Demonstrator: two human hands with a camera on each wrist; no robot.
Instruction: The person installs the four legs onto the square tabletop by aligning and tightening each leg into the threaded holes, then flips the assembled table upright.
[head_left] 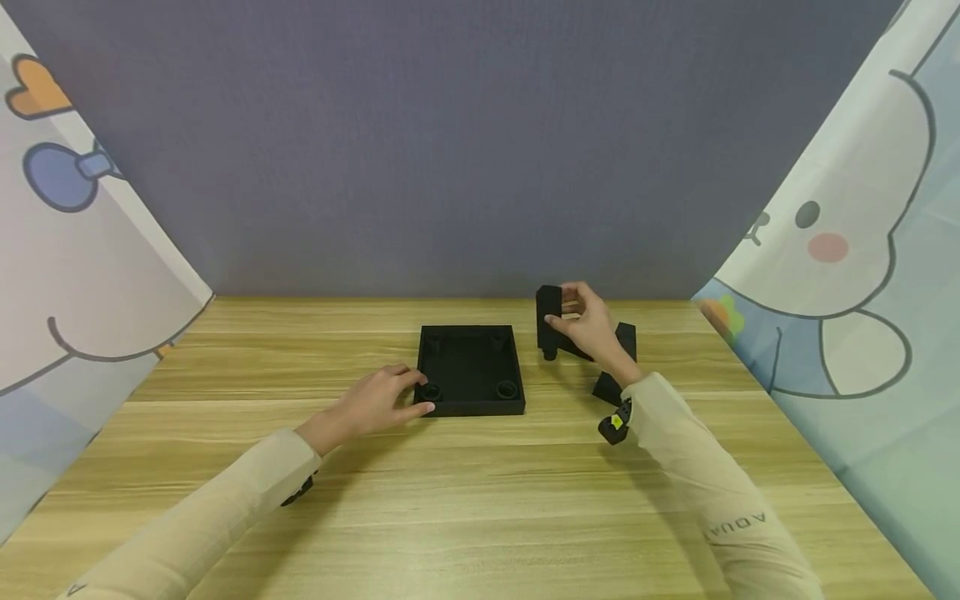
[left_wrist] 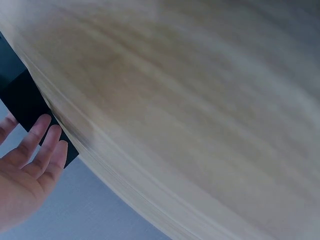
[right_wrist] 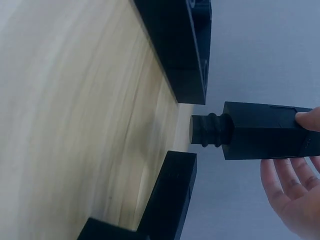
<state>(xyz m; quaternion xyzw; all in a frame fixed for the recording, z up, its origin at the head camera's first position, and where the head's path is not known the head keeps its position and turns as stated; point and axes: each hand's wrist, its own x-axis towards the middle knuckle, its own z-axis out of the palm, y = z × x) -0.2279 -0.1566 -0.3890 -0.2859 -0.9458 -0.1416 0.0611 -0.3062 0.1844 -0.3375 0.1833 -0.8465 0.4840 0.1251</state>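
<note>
A shallow black square tray-like panel (head_left: 468, 409) with round sockets in its corners lies on the table. My left hand (head_left: 378, 400) is at its near left corner, fingers lightly bent and resting against the side, thumb by the front edge. To the right of the panel, my right hand (head_left: 590, 325) holds a black square table leg (head_left: 549, 312) upright, between thumb and fingers. The leg's round threaded end (right_wrist: 210, 130) points down, above the tabletop. In the right wrist view the thumb presses one face and the fingers lie along the opposite one.
More black legs lie on the wood-grain table (head_left: 480, 500) beneath and beside my right hand, one leg (head_left: 627, 337) behind the wrist and another piece (head_left: 607, 389) nearer. A grey partition (head_left: 450, 167) stands behind, with cartoon-printed curtains (head_left: 825, 250) at both sides.
</note>
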